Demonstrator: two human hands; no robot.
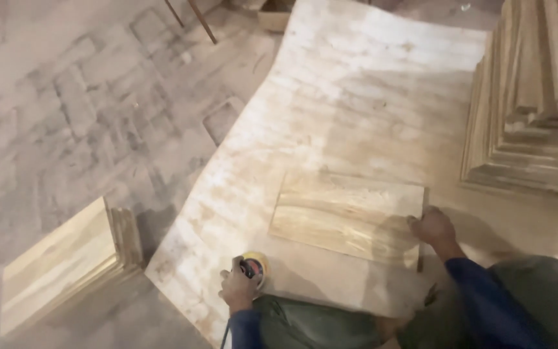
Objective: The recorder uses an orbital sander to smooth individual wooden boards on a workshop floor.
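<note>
A rectangular wooden board point(347, 214) lies flat on a large pale plywood sheet point(356, 97). My right hand point(433, 227) rests on the board's near right corner, fingers curled on its edge. My left hand point(239, 288) grips a small power sander point(255, 266) with a yellow body, held just above the sheet, left of the board. A dark cord runs down from the sander by my wrist. Both sleeves are dark blue.
A tall stack of wooden boards point(531, 103) stands at the right. Another short stack of boards point(66, 258) sits on the dusty paved floor at lower left. Thin metal legs point(195, 18) and a small box point(274, 18) are at the top. My knees in green trousers point(537, 291) are below.
</note>
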